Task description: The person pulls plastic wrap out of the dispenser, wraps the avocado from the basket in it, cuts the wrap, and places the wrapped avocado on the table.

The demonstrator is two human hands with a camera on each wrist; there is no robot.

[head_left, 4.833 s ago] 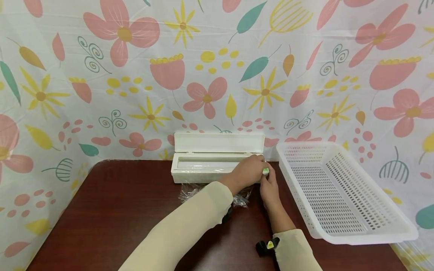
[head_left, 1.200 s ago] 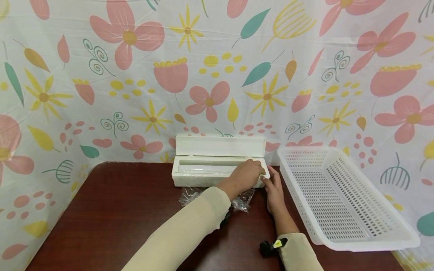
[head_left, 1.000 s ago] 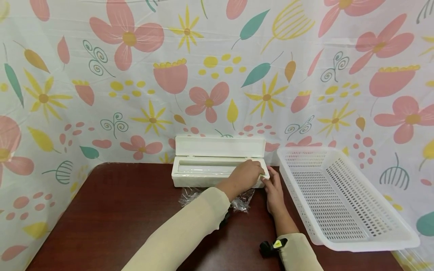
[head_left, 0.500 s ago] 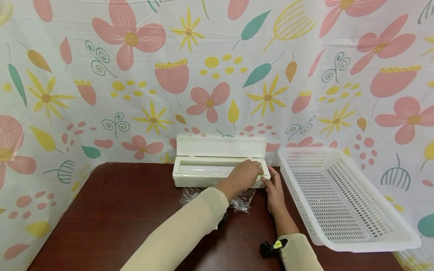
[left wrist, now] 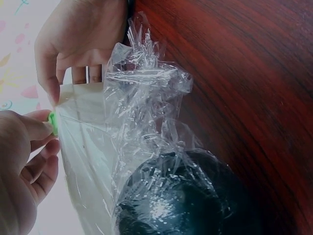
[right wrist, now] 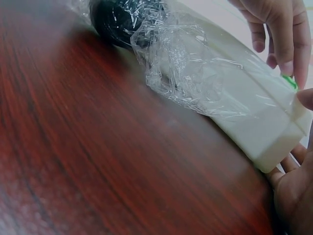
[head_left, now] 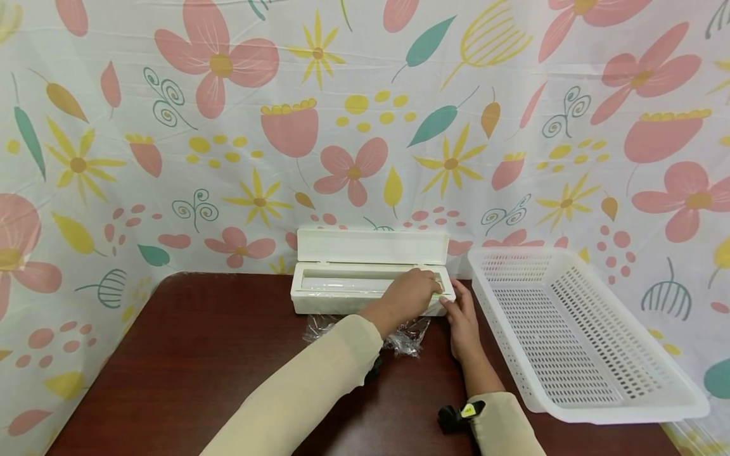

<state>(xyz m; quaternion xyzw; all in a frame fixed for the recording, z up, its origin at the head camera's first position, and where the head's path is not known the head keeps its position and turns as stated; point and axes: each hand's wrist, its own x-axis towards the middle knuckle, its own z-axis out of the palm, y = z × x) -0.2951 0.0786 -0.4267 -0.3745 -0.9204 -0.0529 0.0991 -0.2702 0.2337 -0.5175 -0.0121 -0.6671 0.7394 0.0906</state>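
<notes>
A white cling film box (head_left: 319, 304) stands lid up at the back of the table, with a white roll (head_left: 327, 284) inside. My left hand (head_left: 406, 294) reaches over its right end. Its thumb and finger pinch a small green piece (left wrist: 53, 122) at the front rim. My right hand (head_left: 464, 323) holds the box's right end, thumb near the front corner, fingers at the far side. Crumpled cling film (left wrist: 146, 98) hangs over the box front. In the left wrist view the film overlies a shiny dark round thing (left wrist: 166, 200), which my left arm hides in the head view.
A white perforated plastic basket (head_left: 527, 380) stands to the right, close to my right hand. The dark red wooden table (head_left: 199, 354) reaches the flowered cloth (head_left: 353, 114) at the back. A black wrist camera (head_left: 453, 418) is strapped on my right sleeve.
Earlier the green piece stuck up between both hands at the right corner. Now it sits lower at the rim, and in the last second the left hand shifts slightly left; the right hand stays.
</notes>
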